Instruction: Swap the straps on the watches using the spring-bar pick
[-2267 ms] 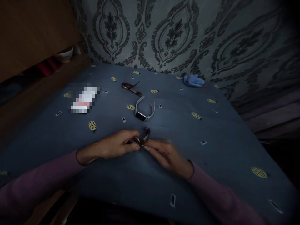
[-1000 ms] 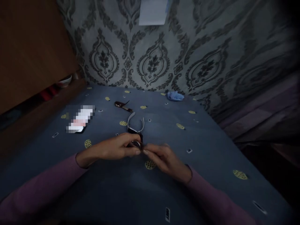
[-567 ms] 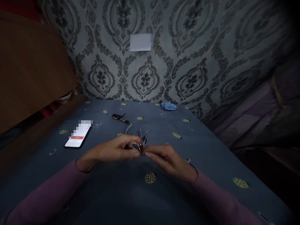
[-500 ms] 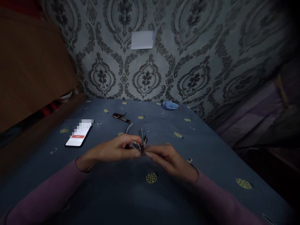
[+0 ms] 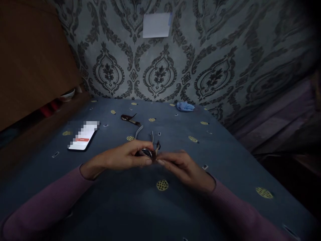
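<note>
A wristwatch (image 5: pixel 145 153) with a round, shiny case is held over the table between my two hands. My left hand (image 5: pixel 122 155) is closed on it, thumb in front and fingers behind the case. My right hand (image 5: pixel 184 167) pinches at the brown strap (image 5: pixel 153 156) on the right side of the case; what exactly lies between the fingertips is too small to see. A dark buckle end (image 5: pixel 158 145) sticks up just behind the right fingertips. Beyond the hands, two grey curved pieces (image 5: pixel 139 131) rest on the cloth, their lower ends hidden.
Another brown-strapped watch (image 5: pixel 130 119) lies farther back on the blue patterned tablecloth (image 5: pixel 170 214). A lit phone (image 5: pixel 84 137) is at the left and a crumpled blue cloth (image 5: pixel 185 106) at the back. A wooden cabinet (image 5: pixel 37 63) borders the left side; wallpaper stands behind.
The view has tilted slightly down, so the wall and table things sit higher in the picture. Both hands keep nearly the same grip on the watch.
</note>
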Action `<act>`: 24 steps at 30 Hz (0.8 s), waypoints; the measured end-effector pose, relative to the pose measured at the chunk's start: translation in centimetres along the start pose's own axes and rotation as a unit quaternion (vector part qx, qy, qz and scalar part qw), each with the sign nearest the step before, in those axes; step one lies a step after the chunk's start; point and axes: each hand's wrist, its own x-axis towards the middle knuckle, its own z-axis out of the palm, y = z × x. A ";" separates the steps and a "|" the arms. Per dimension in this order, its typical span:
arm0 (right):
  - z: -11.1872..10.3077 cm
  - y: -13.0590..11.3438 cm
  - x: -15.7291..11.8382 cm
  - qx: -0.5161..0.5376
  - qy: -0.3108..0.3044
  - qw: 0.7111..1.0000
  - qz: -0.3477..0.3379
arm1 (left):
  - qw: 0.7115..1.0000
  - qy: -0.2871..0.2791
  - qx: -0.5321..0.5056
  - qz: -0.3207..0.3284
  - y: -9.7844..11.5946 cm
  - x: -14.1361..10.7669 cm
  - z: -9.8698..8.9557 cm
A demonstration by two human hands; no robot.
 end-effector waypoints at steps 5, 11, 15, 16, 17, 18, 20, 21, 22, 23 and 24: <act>0.3 0.1 0.1 0.029 0.008 1.000 0.003 | 1.000 0.003 0.010 -0.007 -0.4 0.1 0.2; 0.5 0.3 0.0 0.029 0.014 0.999 0.018 | 1.000 -0.004 -0.003 -0.004 -0.6 0.2 0.1; 0.2 0.3 -0.2 0.010 0.005 1.000 0.029 | 1.000 -0.009 -0.021 0.008 -0.5 0.2 0.2; 0.1 0.3 -0.2 0.005 0.002 1.000 0.028 | 1.000 -0.010 -0.024 0.010 -0.5 0.2 0.2; 0.1 0.2 -0.3 0.000 -0.001 1.000 0.026 | 1.000 -0.011 -0.025 0.012 -0.5 0.2 0.2; 0.0 0.2 -0.2 -0.002 -0.002 1.000 0.023 | 1.000 -0.011 -0.022 0.013 -0.5 0.2 0.2; 0.0 0.1 -0.2 -0.001 -0.005 1.000 0.018 | 1.000 -0.009 -0.011 0.015 -0.4 0.2 0.2; 0.0 0.1 -0.2 0.001 -0.007 1.000 0.018 | 1.000 -0.008 -0.006 0.015 -0.4 0.2 0.2; 0.0 0.1 -0.2 0.004 -0.008 1.000 0.020 | 1.000 -0.008 -0.003 0.015 -0.3 0.2 0.2; 0.0 0.0 -0.2 0.006 -0.011 1.000 0.024 | 1.000 -0.008 0.000 0.014 -0.3 0.2 0.2; 0.0 0.0 -0.3 0.007 -0.012 1.000 0.027 | 1.000 -0.007 0.002 0.012 -0.2 0.2 0.2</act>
